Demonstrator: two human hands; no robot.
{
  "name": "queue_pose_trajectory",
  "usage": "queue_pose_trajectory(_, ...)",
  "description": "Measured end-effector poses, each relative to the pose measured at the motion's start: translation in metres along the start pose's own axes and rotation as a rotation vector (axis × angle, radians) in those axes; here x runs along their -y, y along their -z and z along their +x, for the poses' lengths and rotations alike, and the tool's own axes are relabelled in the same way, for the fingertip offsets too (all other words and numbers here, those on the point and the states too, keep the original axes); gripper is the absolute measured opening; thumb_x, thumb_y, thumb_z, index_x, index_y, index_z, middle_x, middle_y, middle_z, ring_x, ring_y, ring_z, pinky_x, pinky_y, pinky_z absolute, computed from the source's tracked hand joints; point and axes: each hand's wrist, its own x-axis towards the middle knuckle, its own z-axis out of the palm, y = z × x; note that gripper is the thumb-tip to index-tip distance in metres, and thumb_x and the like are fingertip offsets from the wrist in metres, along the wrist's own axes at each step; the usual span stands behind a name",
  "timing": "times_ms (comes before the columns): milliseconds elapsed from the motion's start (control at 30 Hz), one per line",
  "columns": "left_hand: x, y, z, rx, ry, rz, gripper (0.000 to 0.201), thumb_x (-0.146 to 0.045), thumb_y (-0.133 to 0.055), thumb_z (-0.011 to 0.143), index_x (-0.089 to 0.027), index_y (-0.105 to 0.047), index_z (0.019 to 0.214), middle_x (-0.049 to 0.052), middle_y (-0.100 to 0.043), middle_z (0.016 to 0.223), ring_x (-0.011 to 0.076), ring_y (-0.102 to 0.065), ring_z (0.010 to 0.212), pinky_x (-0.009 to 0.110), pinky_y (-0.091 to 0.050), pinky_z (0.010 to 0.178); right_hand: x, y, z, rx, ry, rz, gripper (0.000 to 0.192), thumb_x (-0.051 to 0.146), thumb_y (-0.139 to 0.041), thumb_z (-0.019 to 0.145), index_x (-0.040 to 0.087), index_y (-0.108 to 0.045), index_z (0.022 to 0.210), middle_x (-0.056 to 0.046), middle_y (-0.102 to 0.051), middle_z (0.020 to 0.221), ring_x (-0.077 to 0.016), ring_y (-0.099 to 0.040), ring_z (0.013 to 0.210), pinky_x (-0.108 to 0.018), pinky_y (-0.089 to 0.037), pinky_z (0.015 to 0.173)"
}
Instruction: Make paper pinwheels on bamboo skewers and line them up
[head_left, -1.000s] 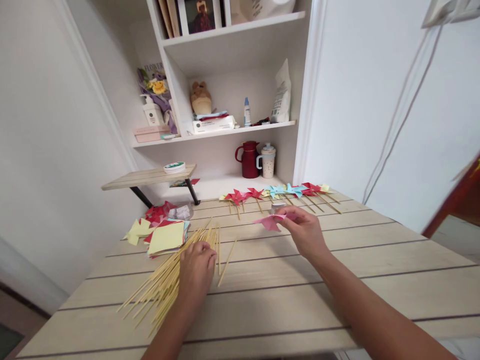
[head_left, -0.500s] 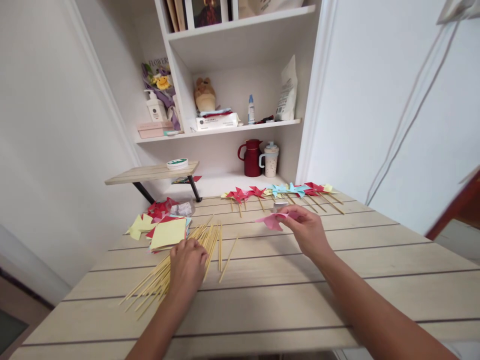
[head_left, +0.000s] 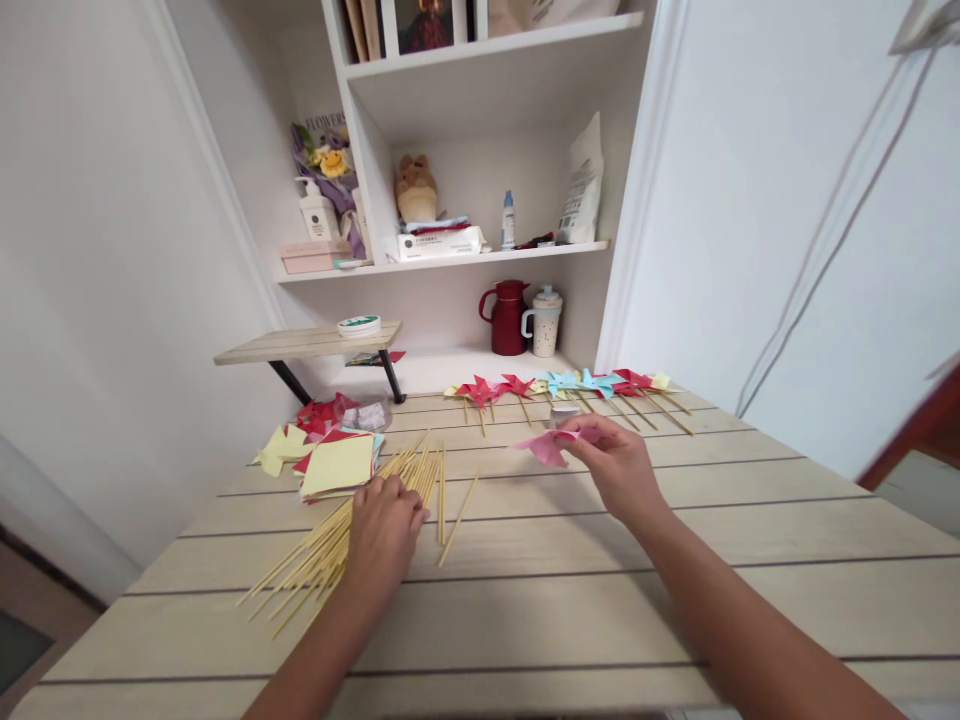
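Note:
My right hand [head_left: 616,462] pinches a folded pink paper pinwheel [head_left: 547,449], holding it above the tabletop. Over the spread of thin wooden sticks [head_left: 311,560] lies my left hand [head_left: 386,525], its fingers curled down among them; the fingertips are hidden, so what they grip does not show. Just right of that hand, a few sticks lie apart, including one single stick [head_left: 459,520]. A stack of coloured paper squares [head_left: 337,468] sits beyond the left hand, topped by a yellow sheet.
Finished pinwheels on sticks [head_left: 480,392] line the table's back edge. Folded red paper pieces [head_left: 324,413], a yellow folded piece [head_left: 282,450] and a clear container [head_left: 367,414] sit at back left, near a small raised shelf [head_left: 307,343]. A red jug [head_left: 508,318] and a cup [head_left: 546,322] stand behind.
My left hand has shifted slightly to the right over the sticks. My right hand still holds the pink pinwheel in nearly the same place. The camera view has moved a little.

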Motion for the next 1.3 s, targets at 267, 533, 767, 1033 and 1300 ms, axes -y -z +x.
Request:
queue_pose_trajectory(267, -0.01, 0.002, 0.009, 0.066, 0.02, 0.047, 0.02, -0.03, -0.057, 0.089, -0.02, -0.074, 0.087, 0.011, -0.067, 0.103, 0.0286, -0.055, 0.105, 0.042, -0.033, 0.089, 0.0, 0.0, 0.001, 0.0, 0.002, 0.053, 0.013, 0.034, -0.074, 0.076, 0.023, -0.069, 0.078, -0.003, -0.069, 0.083, -0.0209, -0.061, 0.08, -0.033, -0.044, 0.068)
queue_pose_trajectory(533, -0.02, 0.009, 0.021, 0.169, 0.068, 0.11, 0.021, -0.029, -0.06, 0.086, -0.014, -0.075, 0.087, 0.016, -0.071, 0.104, 0.0321, -0.06, 0.107, 0.044, -0.034, 0.089, 0.002, 0.002, 0.004, -0.053, -0.028, 0.071, 0.014, 0.034, -0.075, 0.074, 0.022, -0.069, 0.075, -0.002, -0.067, 0.077, -0.0197, -0.06, 0.076, -0.032, -0.043, 0.066)
queue_pose_trajectory(767, -0.037, 0.011, 0.026, 0.194, 0.076, 0.178, 0.027, -0.002, -0.05, 0.079, -0.01, -0.074, 0.087, 0.02, -0.074, 0.089, 0.0318, -0.068, 0.092, 0.043, -0.035, 0.084, -0.001, 0.001, 0.003, -0.017, -0.022, 0.077, 0.013, 0.034, -0.076, 0.074, 0.023, -0.069, 0.077, -0.003, -0.07, 0.084, -0.0218, -0.062, 0.082, -0.034, -0.045, 0.07)
queue_pose_trajectory(1033, -0.039, 0.005, 0.025, 0.162, 0.11, 0.21, 0.035, 0.002, -0.043, 0.079, -0.009, -0.075, 0.085, 0.021, -0.074, 0.086, 0.0311, -0.069, 0.09, 0.042, -0.036, 0.086, 0.004, 0.001, 0.0, -0.032, -0.031, 0.069, 0.011, 0.032, -0.076, 0.074, 0.023, -0.07, 0.077, -0.004, -0.07, 0.083, -0.0211, -0.063, 0.079, -0.032, -0.046, 0.066)
queue_pose_trajectory(1300, -0.022, 0.006, 0.023, 0.045, 0.175, 0.11, 0.031, -0.013, -0.042, 0.086, -0.011, -0.074, 0.083, 0.018, -0.074, 0.089, 0.0302, -0.067, 0.09, 0.042, -0.036, 0.087, 0.003, -0.001, 0.002, -0.032, -0.055, 0.119, 0.013, 0.031, -0.077, 0.071, 0.022, -0.07, 0.077, -0.004, -0.071, 0.084, -0.0226, -0.064, 0.083, -0.034, -0.048, 0.069)
